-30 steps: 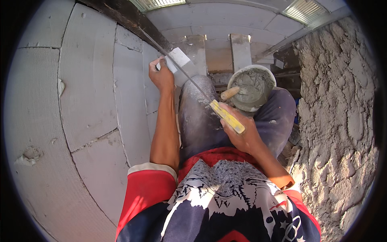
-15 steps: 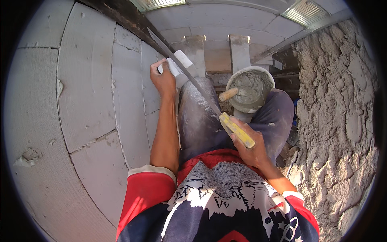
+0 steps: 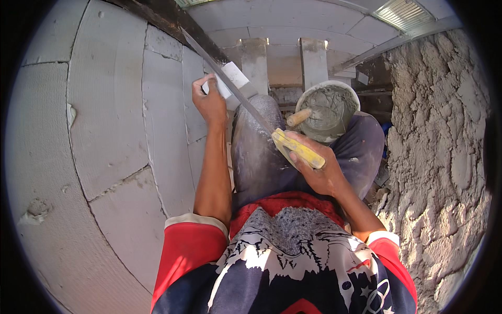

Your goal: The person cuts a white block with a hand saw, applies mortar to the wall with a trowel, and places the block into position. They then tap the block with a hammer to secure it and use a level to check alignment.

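My right hand [image 3: 317, 165] is closed round the yellow handle of a handsaw [image 3: 243, 98]. The long blade slants away to the far left and crosses a small white block [image 3: 236, 76], its tip near the dark beam. Curled fingers of my left hand [image 3: 210, 102] grip the block's left end, close beside the blade. The block lies by my left knee, which is dusted with white powder. How deep the blade sits in the block I cannot tell.
A white bucket [image 3: 342, 89] of wet grey mortar, with a wooden-handled tool [image 3: 298, 117] in it, stands between my knees. A pale block wall [image 3: 112, 104] rises on my left, with a dark beam [image 3: 172, 18] along it. Rough mortar covers the wall [image 3: 436, 131] on my right.
The saw has slid forward and to the left across the block, my right hand moving with it. My left hand keeps its grip on the block.
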